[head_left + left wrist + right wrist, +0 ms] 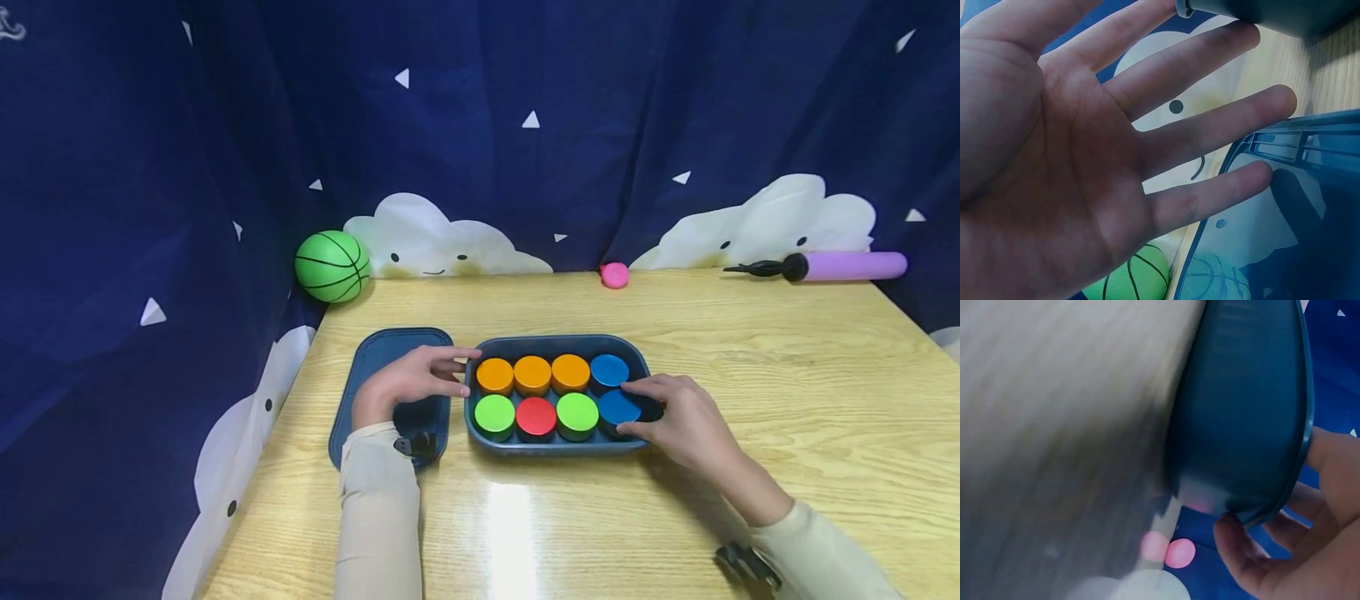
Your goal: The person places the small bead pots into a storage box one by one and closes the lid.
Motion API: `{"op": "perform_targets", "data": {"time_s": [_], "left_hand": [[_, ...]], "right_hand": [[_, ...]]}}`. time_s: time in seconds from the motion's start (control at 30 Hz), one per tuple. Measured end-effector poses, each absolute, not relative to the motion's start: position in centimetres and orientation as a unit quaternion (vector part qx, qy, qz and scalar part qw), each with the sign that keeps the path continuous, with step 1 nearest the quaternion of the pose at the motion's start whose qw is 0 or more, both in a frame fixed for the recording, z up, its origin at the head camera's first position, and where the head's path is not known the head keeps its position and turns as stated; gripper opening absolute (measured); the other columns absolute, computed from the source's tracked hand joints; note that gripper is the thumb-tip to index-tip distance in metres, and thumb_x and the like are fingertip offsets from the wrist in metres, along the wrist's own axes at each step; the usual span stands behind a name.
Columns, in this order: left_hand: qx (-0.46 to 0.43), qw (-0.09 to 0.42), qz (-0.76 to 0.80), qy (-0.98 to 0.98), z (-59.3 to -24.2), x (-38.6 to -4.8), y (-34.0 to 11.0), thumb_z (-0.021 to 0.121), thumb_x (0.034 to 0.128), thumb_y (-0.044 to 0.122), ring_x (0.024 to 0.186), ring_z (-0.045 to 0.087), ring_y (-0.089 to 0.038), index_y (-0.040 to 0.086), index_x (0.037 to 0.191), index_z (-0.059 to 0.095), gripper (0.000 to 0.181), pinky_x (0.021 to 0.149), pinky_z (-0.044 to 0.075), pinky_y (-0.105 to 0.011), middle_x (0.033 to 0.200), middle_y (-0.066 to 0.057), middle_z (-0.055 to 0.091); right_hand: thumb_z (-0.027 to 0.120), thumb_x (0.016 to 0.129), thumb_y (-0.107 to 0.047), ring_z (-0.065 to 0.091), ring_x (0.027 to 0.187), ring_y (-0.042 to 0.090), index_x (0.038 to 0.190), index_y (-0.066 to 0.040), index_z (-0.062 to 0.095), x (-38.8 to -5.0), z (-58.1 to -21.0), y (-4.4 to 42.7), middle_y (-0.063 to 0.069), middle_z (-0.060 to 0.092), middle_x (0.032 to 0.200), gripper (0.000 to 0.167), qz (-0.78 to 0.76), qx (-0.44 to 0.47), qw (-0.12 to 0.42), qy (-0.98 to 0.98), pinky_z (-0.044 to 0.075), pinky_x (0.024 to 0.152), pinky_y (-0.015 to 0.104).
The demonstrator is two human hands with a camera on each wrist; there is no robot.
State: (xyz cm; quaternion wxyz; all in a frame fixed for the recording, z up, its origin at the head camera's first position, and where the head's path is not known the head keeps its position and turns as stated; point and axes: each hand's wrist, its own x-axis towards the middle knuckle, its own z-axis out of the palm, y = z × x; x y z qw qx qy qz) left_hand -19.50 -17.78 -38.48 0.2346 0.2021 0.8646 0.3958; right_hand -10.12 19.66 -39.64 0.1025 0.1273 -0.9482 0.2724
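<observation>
A dark blue tray point(557, 448) with raised walls holds two rows of short round pieces. Its far row has several orange pieces point(532, 376) and one blue piece point(609, 371). In the near row are green pieces point(577, 413), a red piece point(536, 417) and another blue piece point(619, 408). My right hand point(686, 421) reaches over the tray's right end and pinches the near blue piece between thumb and finger. That grip is hidden behind the tray wall point(1244, 412) in the right wrist view. My left hand point(416, 379), fingers extended, is at the tray's left rim.
A flat dark blue lid point(393, 340) lies left of the tray, beneath my left hand. Along the table's back stand a green ball point(332, 267), a small pink object point(615, 275) and a purple hand pump point(855, 266). A dark blue curtain point(465, 125) hangs behind.
</observation>
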Motion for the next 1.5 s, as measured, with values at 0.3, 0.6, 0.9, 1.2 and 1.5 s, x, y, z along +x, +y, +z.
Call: {"op": "perform_targets", "data": {"time_s": [0.3,0.6,0.9,1.2,1.5], "left_hand": [[0.210,0.228,0.381,0.871,-38.2,-18.9,-18.0,0.074,0.0932,0.026,0.132,0.058,-0.033,0.023,0.150,0.050,0.062,0.114,0.042,-0.052,0.146,-0.014,0.058],[0.161,0.118,0.428,0.882,-37.1,-17.2,-21.6,0.069,0.0965,0.033,0.144,0.044,-0.033,0.024,0.157,0.039,0.068,0.117,0.036,-0.056,0.160,-0.005,0.043],[0.051,0.115,0.467,0.875,-37.1,-15.6,-26.1,0.041,0.1058,0.051,0.157,-0.008,-0.037,0.023,0.161,-0.015,0.084,0.124,0.002,-0.065,0.170,-0.010,-0.013],[0.013,0.128,0.467,0.875,-39.0,-14.6,-27.8,0.024,0.1062,0.059,0.156,-0.013,-0.035,0.016,0.161,-0.017,0.080,0.125,-0.002,-0.061,0.169,-0.010,-0.020],[-0.014,0.137,0.463,0.875,-40.5,-13.9,-27.6,0.025,0.1057,0.060,0.156,-0.016,-0.035,0.014,0.162,-0.012,0.081,0.125,-0.004,-0.059,0.168,-0.016,-0.018]], "right_hand": [[0.096,0.064,-0.021,0.061,0.106,0.046,0.114,-0.001,0.076,-10.4,-38.9,18.9,0.024,0.073,0.113,0.058,0.213,0.131,0.078,-0.965,0.050,0.089,0.060],[0.084,0.083,-0.031,0.061,0.115,0.043,0.130,-0.002,0.067,-9.6,-34.9,15.5,0.021,0.070,0.124,0.058,0.302,0.128,0.144,-0.934,0.047,0.098,0.060],[0.044,0.109,-0.036,0.030,0.153,0.025,0.162,-0.013,0.019,-8.1,-34.4,3.3,0.006,0.027,0.167,0.063,0.625,0.171,-0.075,-0.758,0.025,0.124,0.043],[0.018,0.101,-0.070,-0.002,0.158,0.027,0.162,-0.013,-0.008,-10.6,-38.1,-4.8,0.010,-0.010,0.170,0.087,0.549,0.108,-0.134,-0.818,0.004,0.128,0.053],[0.024,0.101,-0.070,0.002,0.157,0.037,0.162,-0.007,-0.007,-11.9,-40.3,-7.4,0.022,-0.011,0.168,0.093,0.530,0.029,-0.147,-0.834,0.008,0.127,0.056]]}}
